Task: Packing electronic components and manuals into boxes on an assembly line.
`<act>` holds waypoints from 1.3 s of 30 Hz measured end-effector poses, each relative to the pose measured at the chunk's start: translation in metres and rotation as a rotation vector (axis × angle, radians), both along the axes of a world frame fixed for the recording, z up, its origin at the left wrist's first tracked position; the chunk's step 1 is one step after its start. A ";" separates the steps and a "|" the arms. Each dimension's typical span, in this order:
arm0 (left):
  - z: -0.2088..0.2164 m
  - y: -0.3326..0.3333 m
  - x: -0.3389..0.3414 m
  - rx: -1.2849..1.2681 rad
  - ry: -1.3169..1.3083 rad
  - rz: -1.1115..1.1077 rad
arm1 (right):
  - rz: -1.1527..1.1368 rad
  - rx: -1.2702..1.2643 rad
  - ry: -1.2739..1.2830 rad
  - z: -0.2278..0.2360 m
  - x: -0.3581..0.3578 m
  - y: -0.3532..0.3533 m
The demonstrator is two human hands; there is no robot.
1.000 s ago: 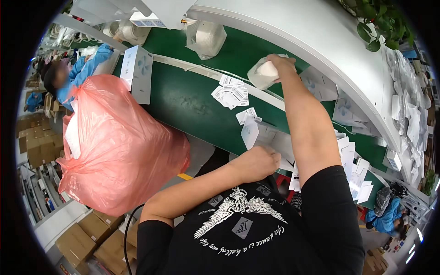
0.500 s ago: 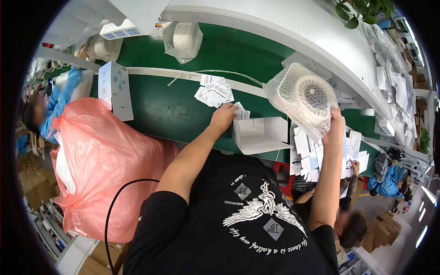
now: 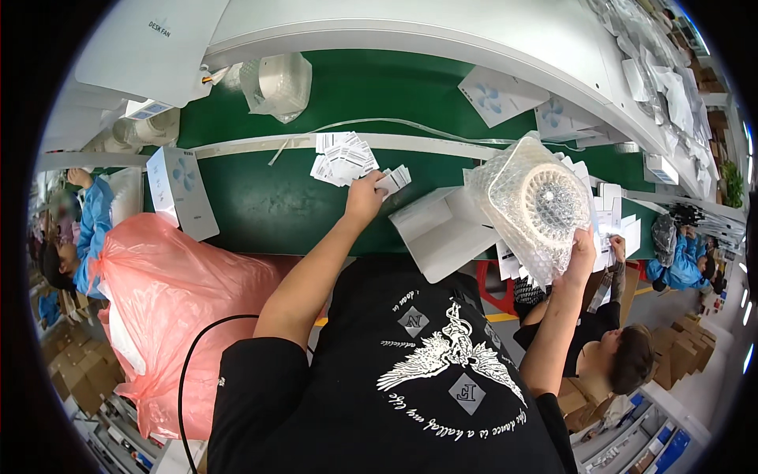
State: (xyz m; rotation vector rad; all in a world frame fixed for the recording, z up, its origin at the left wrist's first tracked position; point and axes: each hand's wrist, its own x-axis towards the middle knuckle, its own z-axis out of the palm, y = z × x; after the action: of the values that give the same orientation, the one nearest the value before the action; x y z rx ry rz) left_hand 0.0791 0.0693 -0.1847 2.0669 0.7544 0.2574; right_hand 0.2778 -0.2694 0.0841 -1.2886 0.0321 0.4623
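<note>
My right hand grips the lower edge of a white fan in clear bubble wrap, its round slotted grille showing through. The wrapped fan is held up over the right end of an open white carton, hiding part of it. The carton lies tilted at the table's front edge, its opening and pale inside in view. My left hand is closed, fingertips on a small fan of printed white cards. Just beyond it lies a loose pile of similar cards.
A large pink plastic bag bulges at the left, near an upright fan carton. Another bubble-wrapped item stands at the back. Flattened white cartons lie right, where a co-worker sits. A white shelf overhangs the green table.
The wrapped fan has come lower and nearer, toward the right. The open carton has turned and tilted. My left hand stays beside the card pile, and the view has shifted a little.
</note>
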 end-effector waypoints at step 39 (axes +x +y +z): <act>0.150 -0.024 -0.048 -0.216 -0.071 -0.157 | 1.365 -0.695 -1.318 0.050 -0.085 0.155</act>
State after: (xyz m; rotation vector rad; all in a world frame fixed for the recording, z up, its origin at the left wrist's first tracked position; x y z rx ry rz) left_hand 0.0307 0.0449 -0.0348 1.8897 0.5485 0.1538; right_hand 0.1927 -0.1142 0.1340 -1.9480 -2.0352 0.6513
